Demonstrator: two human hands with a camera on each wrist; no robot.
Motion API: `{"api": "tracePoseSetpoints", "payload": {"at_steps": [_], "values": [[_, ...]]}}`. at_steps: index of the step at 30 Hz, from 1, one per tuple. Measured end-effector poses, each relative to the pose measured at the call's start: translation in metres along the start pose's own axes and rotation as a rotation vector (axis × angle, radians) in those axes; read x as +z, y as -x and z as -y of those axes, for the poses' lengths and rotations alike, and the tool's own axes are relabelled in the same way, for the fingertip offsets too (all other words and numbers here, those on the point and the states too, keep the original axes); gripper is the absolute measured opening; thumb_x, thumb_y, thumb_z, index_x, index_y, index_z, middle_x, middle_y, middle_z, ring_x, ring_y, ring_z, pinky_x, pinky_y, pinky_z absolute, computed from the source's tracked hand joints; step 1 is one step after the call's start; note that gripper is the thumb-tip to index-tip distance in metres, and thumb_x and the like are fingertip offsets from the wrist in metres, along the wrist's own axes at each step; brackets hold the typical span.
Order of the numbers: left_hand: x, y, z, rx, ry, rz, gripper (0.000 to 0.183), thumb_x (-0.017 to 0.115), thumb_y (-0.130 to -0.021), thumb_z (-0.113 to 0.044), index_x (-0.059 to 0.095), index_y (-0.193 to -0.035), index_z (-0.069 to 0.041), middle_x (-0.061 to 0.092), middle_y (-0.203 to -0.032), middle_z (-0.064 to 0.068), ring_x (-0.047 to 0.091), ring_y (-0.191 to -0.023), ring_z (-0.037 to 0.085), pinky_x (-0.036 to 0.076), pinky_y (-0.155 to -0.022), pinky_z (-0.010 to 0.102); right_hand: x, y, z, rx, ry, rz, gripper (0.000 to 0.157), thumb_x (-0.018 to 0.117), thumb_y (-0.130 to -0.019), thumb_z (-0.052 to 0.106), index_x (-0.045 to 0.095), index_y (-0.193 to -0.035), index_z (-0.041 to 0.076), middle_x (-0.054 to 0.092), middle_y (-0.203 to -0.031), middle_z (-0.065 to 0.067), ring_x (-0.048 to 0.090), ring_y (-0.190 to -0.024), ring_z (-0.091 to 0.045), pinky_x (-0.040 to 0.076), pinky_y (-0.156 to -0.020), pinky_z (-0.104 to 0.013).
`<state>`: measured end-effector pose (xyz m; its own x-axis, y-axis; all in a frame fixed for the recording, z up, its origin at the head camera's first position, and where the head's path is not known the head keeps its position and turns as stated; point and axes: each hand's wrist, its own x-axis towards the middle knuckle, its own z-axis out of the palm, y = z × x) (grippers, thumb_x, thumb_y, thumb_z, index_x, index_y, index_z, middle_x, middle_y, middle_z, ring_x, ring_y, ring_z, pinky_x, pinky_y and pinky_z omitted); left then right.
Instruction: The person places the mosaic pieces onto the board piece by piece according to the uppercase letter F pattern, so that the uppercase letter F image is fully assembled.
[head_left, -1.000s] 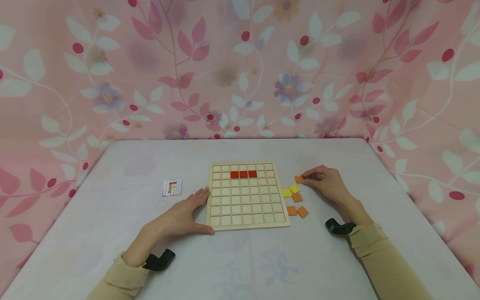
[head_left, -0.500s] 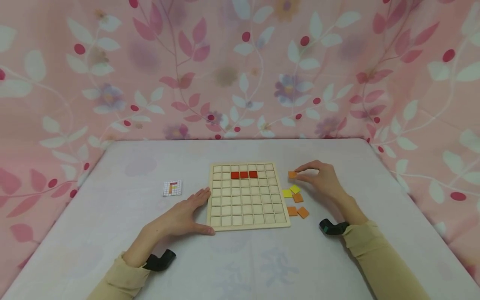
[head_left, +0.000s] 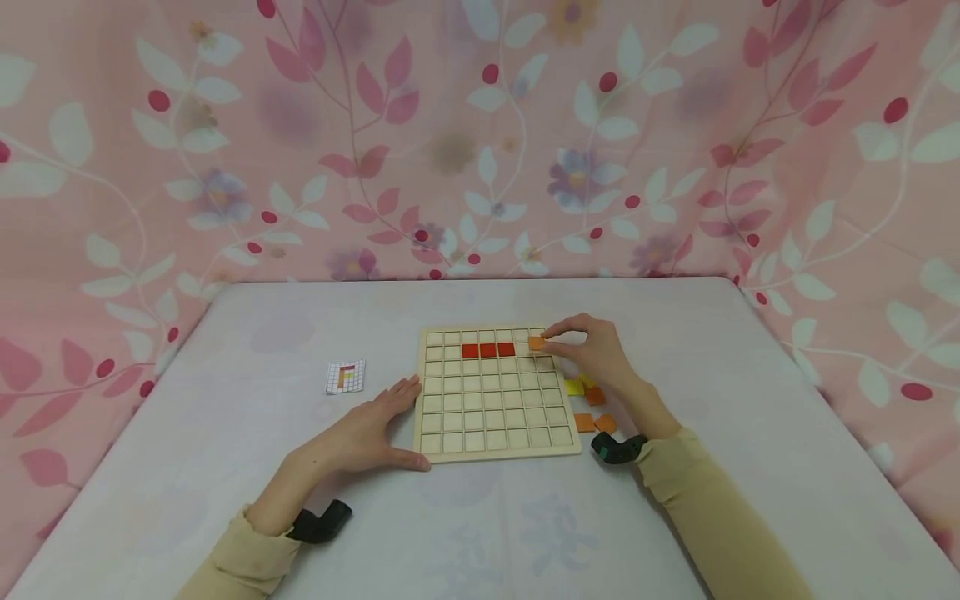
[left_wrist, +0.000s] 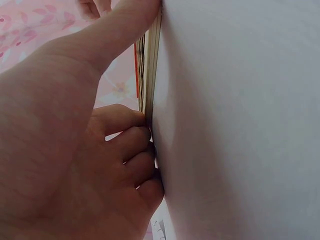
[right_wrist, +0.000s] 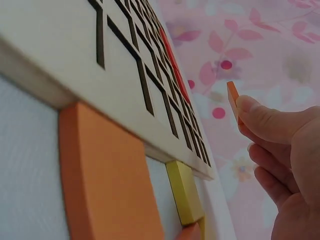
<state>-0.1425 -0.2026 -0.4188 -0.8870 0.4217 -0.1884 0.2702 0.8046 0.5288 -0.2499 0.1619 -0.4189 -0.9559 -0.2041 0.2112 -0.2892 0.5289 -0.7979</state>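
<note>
My right hand [head_left: 596, 350] pinches an orange square tile [head_left: 536, 342] between thumb and fingers, over the far right part of the wooden grid board [head_left: 486, 408]. In the right wrist view the held tile [right_wrist: 233, 100] is raised above the board's surface. Three red tiles [head_left: 488, 350] sit side by side in the board's second row from the back. My left hand [head_left: 360, 433] lies at the board's left edge, fingers spread, with the thumb at the near corner. In the left wrist view its fingertips [left_wrist: 150, 185] touch the board's side.
Along the board's right side lie yellow tiles [head_left: 573, 387] and several orange tiles [head_left: 584, 422], partly behind the right wrist. A small card with a coloured grid pattern [head_left: 346, 377] rests on the white tablecloth [head_left: 247, 358] to the left.
My right hand has carried the orange tile leftward from the table beside the board to above the board's far right squares. The left hand has stayed in place.
</note>
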Motion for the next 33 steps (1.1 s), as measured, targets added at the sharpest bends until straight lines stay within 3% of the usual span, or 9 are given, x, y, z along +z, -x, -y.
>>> {"api": "tracePoseSetpoints", "payload": {"at_steps": [5, 14, 27, 33], "values": [[0.0, 0.0, 0.0, 0.009, -0.003, -0.003, 0.12, 0.082, -0.069, -0.065, 0.026, -0.158, -0.008, 0.019, -0.167, 0.006, 0.017, -0.153, 0.036, 0.022, -0.121, 0.056, 0.013, -0.006, 0.003, 0.017, -0.025, -0.002, 0.021, 0.083, -0.083, 0.028, 0.079, -0.099, 0.016, 0.071, -0.111, -0.004, 0.06, -0.113, -0.028, 0.043, -0.105, -0.049], [0.0, 0.0, 0.001, 0.016, -0.007, -0.003, 0.119, 0.081, -0.069, -0.065, 0.026, -0.158, -0.008, 0.019, -0.167, 0.006, 0.018, -0.153, 0.037, 0.022, -0.12, 0.057, 0.032, -0.011, 0.005, -0.035, -0.05, 0.015, 0.02, 0.084, -0.082, 0.028, 0.078, -0.098, 0.017, 0.071, -0.108, -0.003, 0.061, -0.109, -0.024, 0.046, -0.1, -0.048], [0.001, 0.0, 0.001, 0.018, 0.007, -0.002, 0.119, 0.082, -0.07, -0.063, 0.026, -0.158, -0.006, 0.019, -0.167, 0.009, 0.017, -0.153, 0.038, 0.022, -0.119, 0.059, 0.07, -0.016, 0.022, -0.022, -0.118, 0.05, 0.019, 0.084, -0.081, 0.025, 0.079, -0.097, 0.017, 0.07, -0.104, 0.001, 0.063, -0.103, -0.018, 0.054, -0.091, -0.036], [0.001, 0.0, 0.002, 0.014, 0.009, -0.002, 0.12, 0.082, -0.07, -0.064, 0.026, -0.158, -0.006, 0.019, -0.167, 0.01, 0.018, -0.153, 0.038, 0.022, -0.119, 0.061, 0.081, -0.017, 0.027, -0.062, -0.098, 0.042, 0.018, 0.085, -0.081, 0.025, 0.079, -0.095, 0.016, 0.073, -0.099, 0.002, 0.062, -0.098, -0.017, 0.052, -0.087, -0.032]]}}
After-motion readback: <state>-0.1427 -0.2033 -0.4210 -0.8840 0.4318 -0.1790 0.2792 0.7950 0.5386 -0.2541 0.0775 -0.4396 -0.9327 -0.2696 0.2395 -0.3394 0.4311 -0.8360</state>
